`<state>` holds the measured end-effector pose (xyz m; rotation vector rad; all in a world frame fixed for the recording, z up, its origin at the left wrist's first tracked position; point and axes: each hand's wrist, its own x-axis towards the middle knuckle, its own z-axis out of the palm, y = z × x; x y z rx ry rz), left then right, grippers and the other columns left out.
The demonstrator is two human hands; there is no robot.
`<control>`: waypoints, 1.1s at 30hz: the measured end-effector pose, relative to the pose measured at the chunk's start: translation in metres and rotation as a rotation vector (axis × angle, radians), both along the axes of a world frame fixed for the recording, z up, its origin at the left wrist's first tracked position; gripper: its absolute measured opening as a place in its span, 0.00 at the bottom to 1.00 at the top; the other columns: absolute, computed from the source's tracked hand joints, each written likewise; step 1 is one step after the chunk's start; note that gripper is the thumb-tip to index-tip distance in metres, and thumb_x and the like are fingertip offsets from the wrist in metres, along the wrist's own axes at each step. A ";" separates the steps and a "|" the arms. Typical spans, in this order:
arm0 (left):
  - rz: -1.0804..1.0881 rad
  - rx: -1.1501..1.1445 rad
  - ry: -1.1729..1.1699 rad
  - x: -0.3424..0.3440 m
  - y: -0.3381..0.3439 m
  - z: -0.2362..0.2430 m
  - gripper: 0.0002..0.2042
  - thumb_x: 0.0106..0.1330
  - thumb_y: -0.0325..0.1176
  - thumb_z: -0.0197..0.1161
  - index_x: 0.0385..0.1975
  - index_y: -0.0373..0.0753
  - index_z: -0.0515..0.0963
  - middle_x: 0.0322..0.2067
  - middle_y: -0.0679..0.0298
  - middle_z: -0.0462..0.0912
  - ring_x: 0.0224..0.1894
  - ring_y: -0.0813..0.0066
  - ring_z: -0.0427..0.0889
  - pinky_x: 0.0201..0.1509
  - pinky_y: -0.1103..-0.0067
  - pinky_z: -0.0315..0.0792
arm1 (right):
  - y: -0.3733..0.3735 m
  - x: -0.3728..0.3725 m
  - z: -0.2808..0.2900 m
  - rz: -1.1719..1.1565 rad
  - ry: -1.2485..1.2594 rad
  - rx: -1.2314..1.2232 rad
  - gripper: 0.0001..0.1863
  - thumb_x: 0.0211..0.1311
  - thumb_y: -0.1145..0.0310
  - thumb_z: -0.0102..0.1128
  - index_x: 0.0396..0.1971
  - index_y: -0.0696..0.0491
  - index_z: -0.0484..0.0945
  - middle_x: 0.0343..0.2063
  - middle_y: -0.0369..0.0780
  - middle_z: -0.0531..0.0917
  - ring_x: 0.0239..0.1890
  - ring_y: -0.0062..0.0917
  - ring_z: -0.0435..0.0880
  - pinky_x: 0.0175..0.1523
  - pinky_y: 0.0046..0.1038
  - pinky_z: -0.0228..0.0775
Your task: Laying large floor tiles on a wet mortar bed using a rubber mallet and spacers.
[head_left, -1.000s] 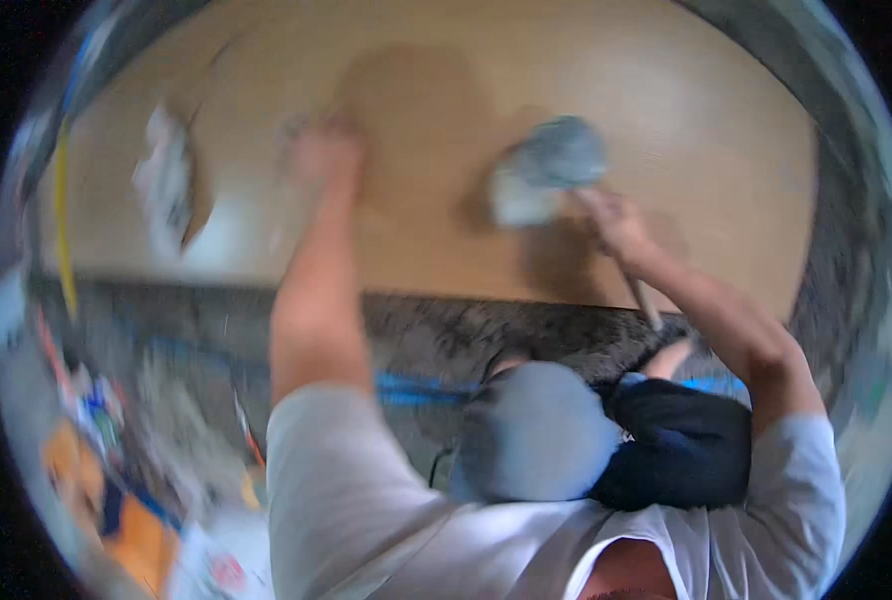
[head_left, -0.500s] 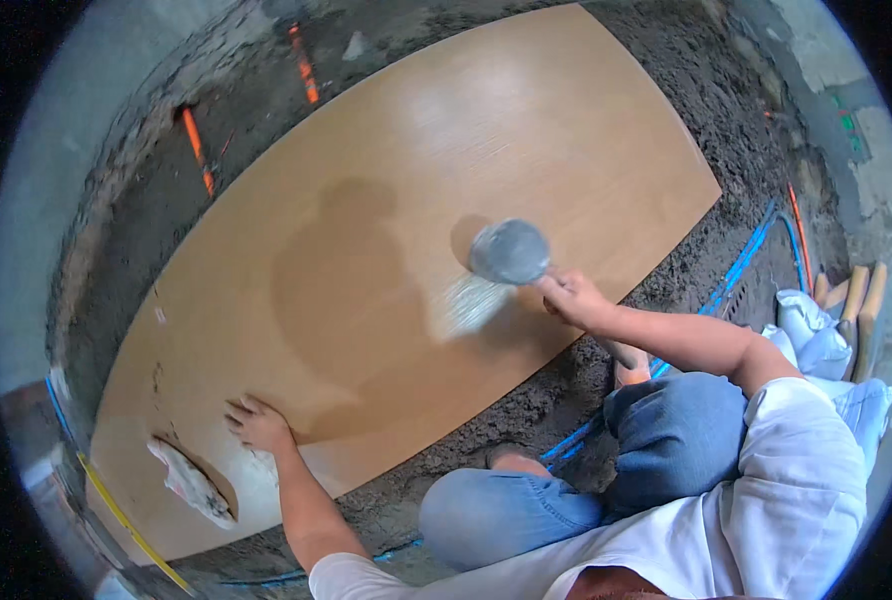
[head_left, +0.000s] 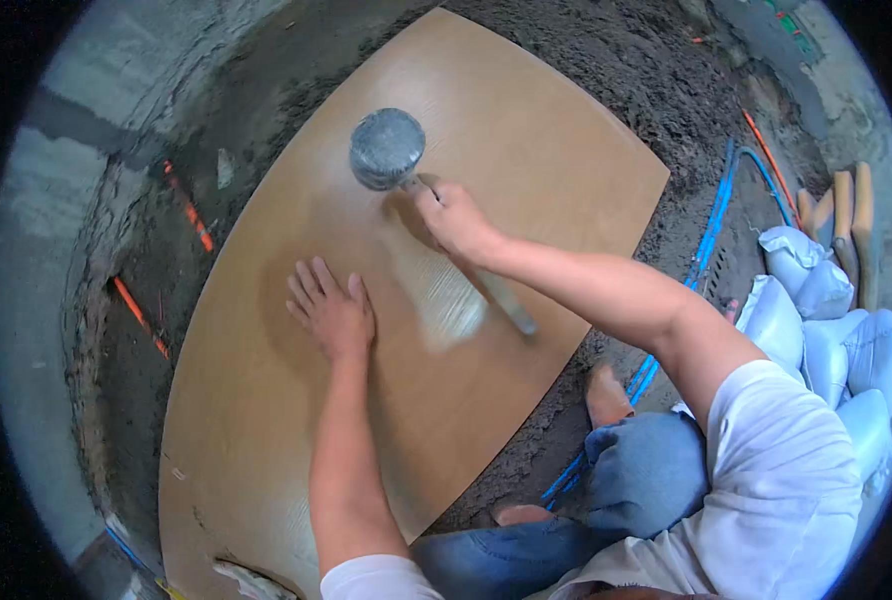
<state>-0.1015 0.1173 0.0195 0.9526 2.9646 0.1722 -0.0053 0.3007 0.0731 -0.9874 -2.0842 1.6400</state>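
Note:
A large tan panel (head_left: 578, 190) with a slightly glossy surface lies on dark, rough grey mortar (head_left: 616, 90). My right hand (head_left: 451, 215) grips a long-handled mallet (head_left: 386, 148) with a broad round grey head, held over the panel's middle. The handle runs back under my wrist toward the lower right. My left hand (head_left: 331, 310) lies on the panel with fingers spread, left of the handle. A crumpled whitish scrap (head_left: 251, 578) lies at the panel's lower left.
Orange pipes (head_left: 138, 312) stick out at the left beside a concrete wall (head_left: 46, 240). Blue pipes (head_left: 711, 230) run along the right. Several white sacks (head_left: 826, 365) and long tan pieces (head_left: 863, 235) are piled at the far right. My bare foot (head_left: 607, 395) is beside the panel's edge.
The view has turned. Since half a second ago, the mallet in my right hand has moved up-left over the panel, and my left hand has moved farther up it, away from the scrap.

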 end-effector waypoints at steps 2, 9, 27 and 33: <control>-0.044 0.022 0.012 0.000 0.000 -0.005 0.30 0.66 0.48 0.50 0.65 0.39 0.56 0.67 0.52 0.51 0.70 0.54 0.47 0.70 0.54 0.38 | 0.030 -0.008 -0.006 -0.089 -0.032 0.105 0.21 0.63 0.56 0.44 0.31 0.60 0.77 0.20 0.48 0.79 0.27 0.34 0.81 0.36 0.36 0.70; -0.072 -0.028 0.029 -0.004 -0.005 -0.007 0.31 0.65 0.48 0.50 0.65 0.39 0.54 0.67 0.52 0.49 0.69 0.50 0.45 0.70 0.54 0.37 | 0.097 -0.037 -0.022 -0.236 -0.075 -0.008 0.24 0.59 0.53 0.47 0.24 0.63 0.77 0.23 0.56 0.79 0.32 0.45 0.81 0.41 0.39 0.70; -0.087 -0.100 0.010 -0.008 -0.010 -0.016 0.32 0.66 0.49 0.47 0.66 0.38 0.53 0.68 0.50 0.49 0.70 0.48 0.44 0.69 0.52 0.38 | 0.206 -0.005 -0.011 -0.426 -0.083 -0.285 0.20 0.62 0.50 0.46 0.30 0.55 0.71 0.14 0.34 0.70 0.12 0.19 0.67 0.16 0.24 0.60; -0.113 -0.073 0.081 -0.011 -0.008 -0.022 0.31 0.68 0.51 0.45 0.66 0.40 0.54 0.67 0.52 0.50 0.69 0.48 0.47 0.68 0.51 0.40 | 0.202 0.047 -0.015 -0.511 0.001 -0.280 0.20 0.62 0.51 0.48 0.28 0.56 0.71 0.16 0.35 0.71 0.15 0.19 0.68 0.19 0.23 0.62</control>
